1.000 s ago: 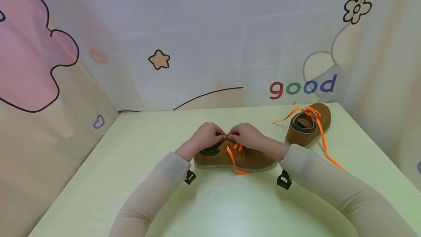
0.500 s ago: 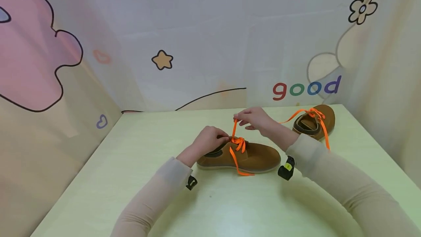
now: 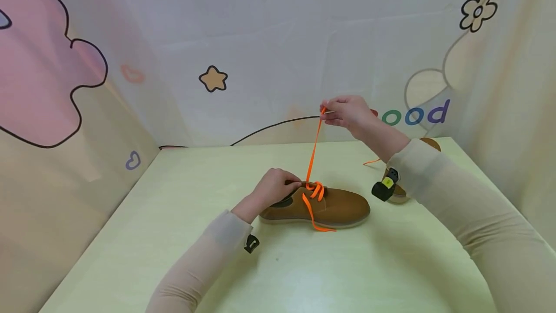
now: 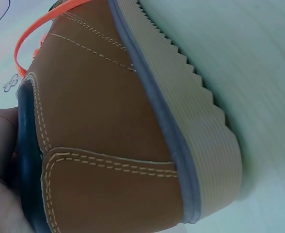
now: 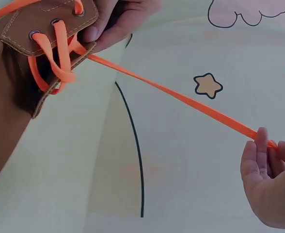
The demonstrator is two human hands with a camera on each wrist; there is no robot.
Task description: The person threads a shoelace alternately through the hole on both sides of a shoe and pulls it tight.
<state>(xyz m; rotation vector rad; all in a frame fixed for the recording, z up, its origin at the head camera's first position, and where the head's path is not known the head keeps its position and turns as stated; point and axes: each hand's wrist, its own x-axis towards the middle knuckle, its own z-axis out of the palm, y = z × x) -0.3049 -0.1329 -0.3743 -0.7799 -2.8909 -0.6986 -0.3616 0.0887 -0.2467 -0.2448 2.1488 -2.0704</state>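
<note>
A brown shoe (image 3: pixel 347 205) with orange laces stands on the table, its toe pointing right. My left hand (image 3: pixel 274 186) grips it at the opening, thumb and fingers pinching the edge near the top eyelets. In the right wrist view the left thumb presses on the flap beside the eyelets. My right hand (image 3: pixel 351 116) is raised above the shoe and pinches an orange shoelace (image 5: pixel 181 99), which runs taut from the top eyelet area up to the fingertips. The other lace end hangs down the near side onto the table. In the left wrist view the shoe's heel and sole fill most of the frame.
Behind my right forearm, a second brown shoe (image 3: pixel 430 143) stands at the back right, mostly hidden. One orange lace end of it lies on the pale green table (image 3: pixel 208 173). A printed curtain (image 3: pixel 260 37) hangs behind the table.
My right hand has gone from beside the left hand at the laces up and to the right, drawing a lace out long and straight. The left hand has stayed at the shoe's opening.
</note>
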